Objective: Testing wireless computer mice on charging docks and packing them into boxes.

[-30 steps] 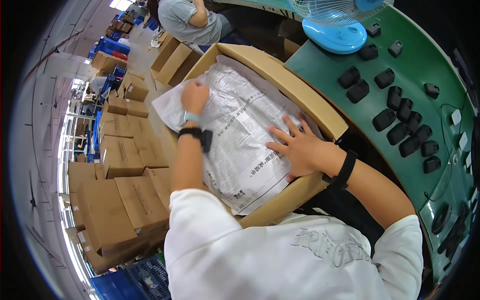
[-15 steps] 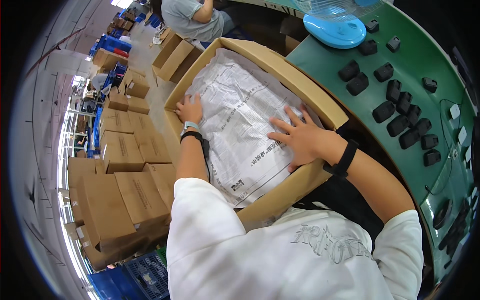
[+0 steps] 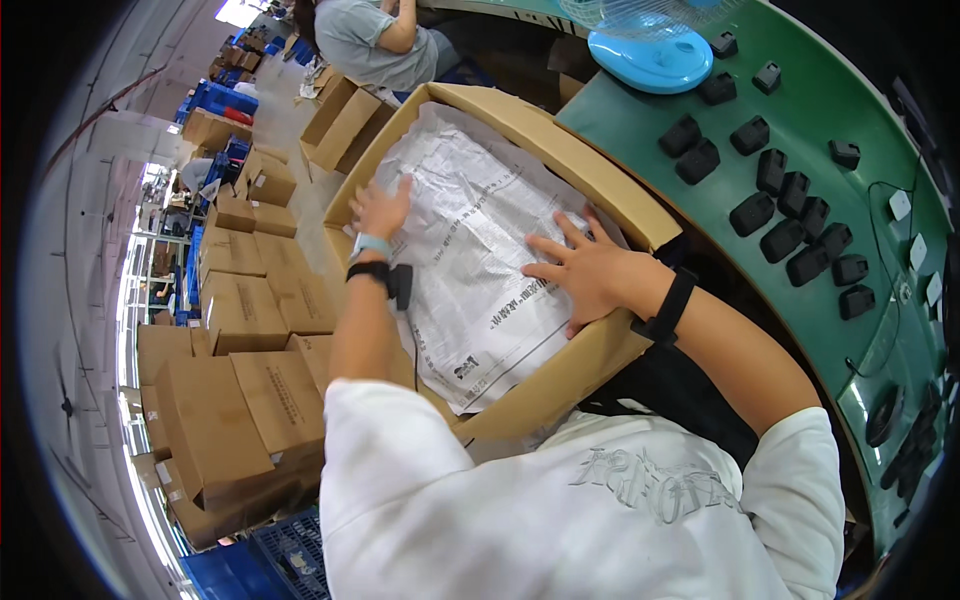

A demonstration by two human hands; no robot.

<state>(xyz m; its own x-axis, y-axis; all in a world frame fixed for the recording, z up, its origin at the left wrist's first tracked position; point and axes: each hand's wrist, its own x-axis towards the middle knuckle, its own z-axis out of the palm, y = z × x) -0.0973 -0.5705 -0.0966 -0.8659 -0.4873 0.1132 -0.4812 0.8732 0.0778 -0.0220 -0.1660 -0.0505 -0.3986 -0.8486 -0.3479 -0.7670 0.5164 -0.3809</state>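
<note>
An open cardboard box (image 3: 560, 140) stands in front of me, lined on top with a white printed plastic sheet (image 3: 465, 250). My right hand (image 3: 590, 262) lies on the sheet near the box's right side, fingers spread. By the left wall my left hand (image 3: 382, 208) is just over the sheet's edge, its fingers apart and slightly blurred; I cannot tell whether it touches the sheet. Neither hand grips anything. Whatever lies under the sheet is hidden. Dark bands are on both wrists.
To the right runs a green worktable (image 3: 640, 130) with several black plastic parts (image 3: 795, 190), a light blue fan base (image 3: 650, 62) and a cable. Stacked cartons (image 3: 245, 310) fill the left, near a blue crate (image 3: 290, 550). A seated co-worker (image 3: 370, 45) is beyond the box.
My left hand has lifted from the sheet's left edge, with the wrist turned. My right hand stays spread on the sheet. The whole view has shifted slightly.
</note>
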